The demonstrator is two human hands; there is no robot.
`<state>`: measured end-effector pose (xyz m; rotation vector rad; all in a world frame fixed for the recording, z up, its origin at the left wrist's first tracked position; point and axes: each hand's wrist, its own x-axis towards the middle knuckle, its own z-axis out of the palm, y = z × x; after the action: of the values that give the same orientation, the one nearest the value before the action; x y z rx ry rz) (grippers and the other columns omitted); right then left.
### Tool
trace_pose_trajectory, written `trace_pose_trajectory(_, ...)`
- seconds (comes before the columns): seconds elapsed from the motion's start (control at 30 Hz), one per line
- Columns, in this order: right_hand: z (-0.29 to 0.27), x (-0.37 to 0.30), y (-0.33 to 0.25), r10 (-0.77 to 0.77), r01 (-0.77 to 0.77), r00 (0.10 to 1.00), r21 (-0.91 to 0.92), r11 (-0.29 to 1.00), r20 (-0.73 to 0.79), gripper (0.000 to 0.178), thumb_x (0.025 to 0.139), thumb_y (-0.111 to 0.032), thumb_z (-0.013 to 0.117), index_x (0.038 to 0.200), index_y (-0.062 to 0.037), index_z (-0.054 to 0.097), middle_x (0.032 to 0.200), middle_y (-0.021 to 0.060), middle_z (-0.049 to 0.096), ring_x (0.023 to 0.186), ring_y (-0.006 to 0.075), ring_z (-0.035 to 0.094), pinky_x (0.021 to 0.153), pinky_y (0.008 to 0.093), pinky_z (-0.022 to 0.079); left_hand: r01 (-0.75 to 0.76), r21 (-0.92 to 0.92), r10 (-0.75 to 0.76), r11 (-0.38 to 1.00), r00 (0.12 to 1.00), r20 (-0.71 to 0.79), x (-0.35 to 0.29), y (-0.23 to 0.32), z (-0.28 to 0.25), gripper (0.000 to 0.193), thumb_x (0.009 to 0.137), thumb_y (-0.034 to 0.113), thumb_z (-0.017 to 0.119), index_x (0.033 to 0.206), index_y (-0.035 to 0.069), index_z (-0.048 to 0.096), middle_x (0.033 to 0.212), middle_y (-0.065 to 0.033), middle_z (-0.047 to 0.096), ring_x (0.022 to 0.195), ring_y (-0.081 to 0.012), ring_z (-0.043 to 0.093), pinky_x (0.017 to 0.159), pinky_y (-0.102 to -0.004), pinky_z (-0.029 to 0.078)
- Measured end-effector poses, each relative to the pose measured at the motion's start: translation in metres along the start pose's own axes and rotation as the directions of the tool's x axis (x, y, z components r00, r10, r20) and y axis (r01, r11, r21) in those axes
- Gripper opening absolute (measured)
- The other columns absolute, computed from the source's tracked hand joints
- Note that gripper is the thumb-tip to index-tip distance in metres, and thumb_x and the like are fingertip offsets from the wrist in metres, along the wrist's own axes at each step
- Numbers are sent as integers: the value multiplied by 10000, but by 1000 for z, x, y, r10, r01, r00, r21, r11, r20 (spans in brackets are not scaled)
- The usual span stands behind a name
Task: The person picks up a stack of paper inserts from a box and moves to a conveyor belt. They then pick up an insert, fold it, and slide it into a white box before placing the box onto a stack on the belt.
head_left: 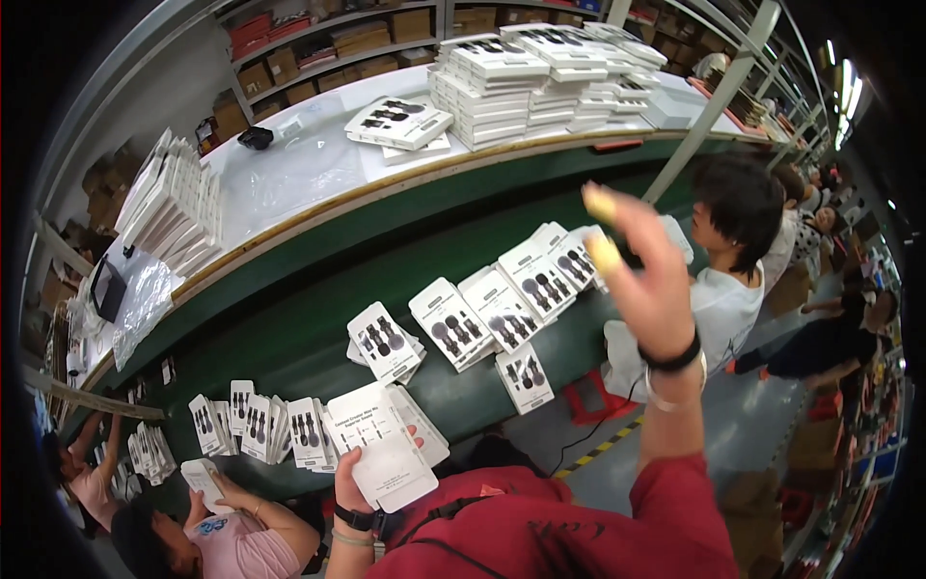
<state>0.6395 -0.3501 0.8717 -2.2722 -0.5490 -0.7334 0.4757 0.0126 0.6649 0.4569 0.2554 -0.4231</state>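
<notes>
My left hand point(353, 485) grips a flat white printed box point(384, 446) with its back side up, thumb on the near edge and fingertips showing at the far edge. Another white box shows partly behind it; I cannot tell whether the hand holds that too. My right hand point(651, 280) is raised over the right part of the green belt, fingers apart, nothing in it. Yellow covers sit on two of its fingertips. Below and left of it, overlapping piles of white boxes point(453, 323) with dark microphone pictures lie on the belt, and a single box point(526, 376) lies nearer me.
The green belt point(289, 338) runs across in front of me. Smaller box piles point(256, 425) lie at left, beside a person in pink point(246, 540). Someone in white point(723, 299) sits at right. Box stacks point(492, 96) stand on the white shelf beyond. A metal post point(709, 101) rises at right.
</notes>
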Motion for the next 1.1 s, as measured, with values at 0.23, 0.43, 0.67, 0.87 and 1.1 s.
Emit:
trace_pose_trajectory(0.23,41,183,90,-251,224,967,-648,728,51,513,886,-135,610,1386,-82,504,1512,216,404,1444,390,294,1169,471,291,-82,-36,83,996,997,7,6,-9,15,877,849,360,595,1543,10,189,1487,-327,375,1339,-517,407,1108,-580,349)
trace_pose_trajectory(0.43,58,218,115,-40,229,966,-764,604,257,514,886,-63,548,1397,-103,504,1496,143,456,1441,357,319,1186,479,278,-185,-70,183,980,982,-33,1,-22,19,868,853,371,595,1545,28,199,1491,-319,373,1345,-514,400,1100,-583,355)
trace_pose_trajectory(0.67,55,224,141,-321,319,938,-672,668,126,448,909,-59,540,1355,-110,544,1354,113,593,1297,318,518,1120,462,376,-202,-101,199,974,979,-41,10,-26,21,880,848,362,609,1547,26,194,1492,-313,375,1355,-507,394,1113,-585,334)
trace_pose_trajectory(0.87,36,196,80,99,-114,988,-127,985,-121,347,953,-84,557,1298,-53,574,1210,99,672,1090,231,663,951,377,527,-204,-113,198,972,978,-66,17,-27,21,877,845,356,601,1543,18,192,1489,-324,372,1346,-512,405,1124,-587,317)
trace_pose_trajectory(1.1,37,165,87,281,-277,944,875,397,171,320,975,-109,583,1257,42,568,1118,75,689,956,148,694,847,280,562,-189,-86,185,978,981,-52,22,-24,24,865,846,354,594,1537,11,202,1487,-326,373,1344,-509,408,1125,-586,315)
